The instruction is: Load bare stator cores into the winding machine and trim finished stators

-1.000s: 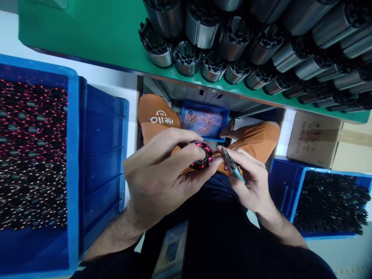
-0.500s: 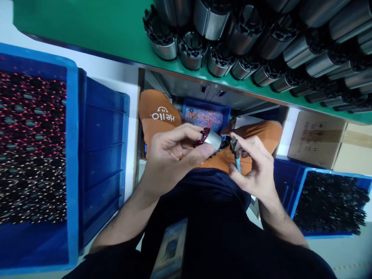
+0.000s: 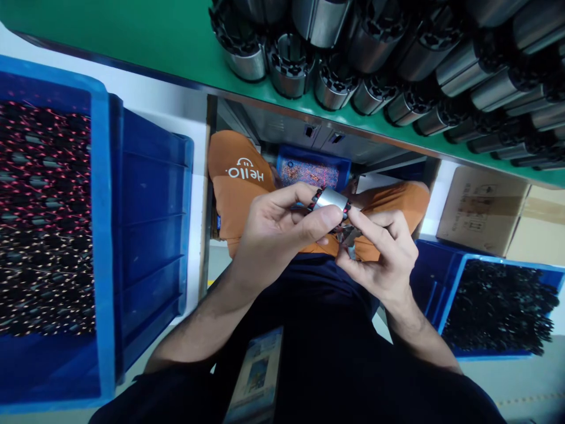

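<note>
My left hand (image 3: 282, 227) is closed on a motor stator (image 3: 332, 199), a short silvery cylinder with black toothed ends and bits of red wire. Its thumb presses on the metal side, and the fingers wrap behind it. In my right hand (image 3: 383, 250) is a small pair of cutting pliers (image 3: 349, 235), held below the stator's right end. The index fingertip of that hand touches the stator's edge. The pliers' handles are mostly hidden by the fingers, and I cannot tell whether the jaws meet a wire.
Many similar metal cylinders (image 3: 334, 85) stand on the green tabletop (image 3: 132, 41) ahead. Wound parts fill a blue crate (image 3: 103, 235) at left; black parts fill a blue bin (image 3: 461, 277) at right, near cardboard boxes (image 3: 481, 206). A small blue tray (image 3: 282, 154) holds wire scraps.
The stator has turned more level and shifted slightly right and up. My right hand has brought the pliers left, from apart to close under the stator's right end.
</note>
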Demonstrator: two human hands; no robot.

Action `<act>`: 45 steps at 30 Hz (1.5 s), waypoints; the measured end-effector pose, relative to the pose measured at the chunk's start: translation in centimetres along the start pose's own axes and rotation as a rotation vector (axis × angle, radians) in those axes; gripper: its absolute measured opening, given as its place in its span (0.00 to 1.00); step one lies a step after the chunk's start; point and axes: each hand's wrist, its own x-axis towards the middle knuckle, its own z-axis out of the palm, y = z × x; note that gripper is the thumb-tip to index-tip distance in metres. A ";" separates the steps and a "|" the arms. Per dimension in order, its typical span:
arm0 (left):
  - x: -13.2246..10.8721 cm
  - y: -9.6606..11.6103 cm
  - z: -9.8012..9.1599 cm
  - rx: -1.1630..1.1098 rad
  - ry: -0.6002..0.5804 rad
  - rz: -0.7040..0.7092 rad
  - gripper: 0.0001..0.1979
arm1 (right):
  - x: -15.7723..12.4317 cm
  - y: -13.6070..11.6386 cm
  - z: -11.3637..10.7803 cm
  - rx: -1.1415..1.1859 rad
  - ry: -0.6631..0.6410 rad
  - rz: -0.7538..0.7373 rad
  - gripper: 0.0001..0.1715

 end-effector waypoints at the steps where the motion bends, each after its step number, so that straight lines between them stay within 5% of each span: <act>1: 0.0 -0.1 0.1 0.002 -0.001 0.008 0.09 | -0.1 0.0 0.0 -0.006 -0.001 0.003 0.41; 8: 0.0 -0.7 0.0 0.028 -0.034 0.020 0.09 | -0.3 0.7 0.2 0.159 0.019 0.009 0.41; 22: 0.0 -0.9 0.1 0.056 -0.027 -0.012 0.10 | -0.5 1.2 0.2 0.139 0.000 0.049 0.40; 27: 0.8 -2.1 0.2 0.112 0.101 0.059 0.12 | -0.4 1.7 0.5 0.178 -0.133 0.190 0.32; 30: 1.1 -2.4 -0.3 0.107 0.188 0.116 0.13 | -0.1 2.5 1.0 0.210 -0.269 0.327 0.36; 34: -1.2 -0.8 -3.6 0.226 0.192 0.144 0.10 | -0.2 4.4 2.3 0.132 -0.451 0.423 0.57; 37: -5.1 1.7 -7.9 0.419 0.224 0.246 0.10 | -0.7 5.9 3.3 0.027 -0.551 0.413 0.60; 42: -12.6 7.0 -15.8 0.995 0.680 0.534 0.12 | -0.5 7.2 4.8 -0.084 -0.751 0.412 0.58; 45: -16.3 9.6 -19.7 1.305 0.855 0.547 0.15 | 0.7 7.4 5.8 -0.116 -0.827 0.359 0.58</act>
